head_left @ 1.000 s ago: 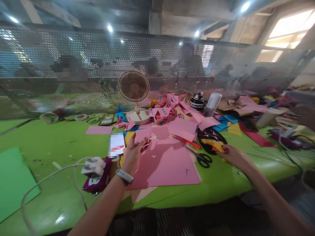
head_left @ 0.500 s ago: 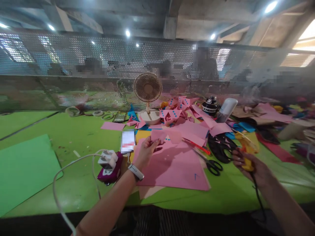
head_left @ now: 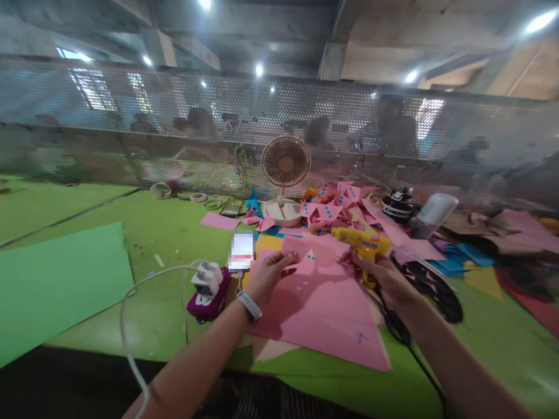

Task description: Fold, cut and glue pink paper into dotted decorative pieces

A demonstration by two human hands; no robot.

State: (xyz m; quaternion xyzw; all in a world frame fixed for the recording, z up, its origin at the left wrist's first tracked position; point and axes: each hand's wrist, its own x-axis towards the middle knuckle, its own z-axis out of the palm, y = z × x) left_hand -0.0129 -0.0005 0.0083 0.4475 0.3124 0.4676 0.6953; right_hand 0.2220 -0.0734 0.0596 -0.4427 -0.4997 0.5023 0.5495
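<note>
1. Yellow glue gun point(head_left: 360, 238): held above the right side of a large pink sheet point(head_left: 325, 311), nozzle pointing left.
2. Right hand point(head_left: 386, 279): clamped around its handle; a black cord point(head_left: 421, 366) trails below.
3. Left hand point(head_left: 271, 270): thumb and fingers pinched on the left end of a small pink piece point(head_left: 321, 251), over the sheet.
4. Phone point(head_left: 241, 250) and purple power strip point(head_left: 218, 299): left of the sheet, on the green worktop point(head_left: 168, 320).
5. Fan point(head_left: 286, 163): behind, left of heaped pink cut-outs point(head_left: 325, 212).
</note>
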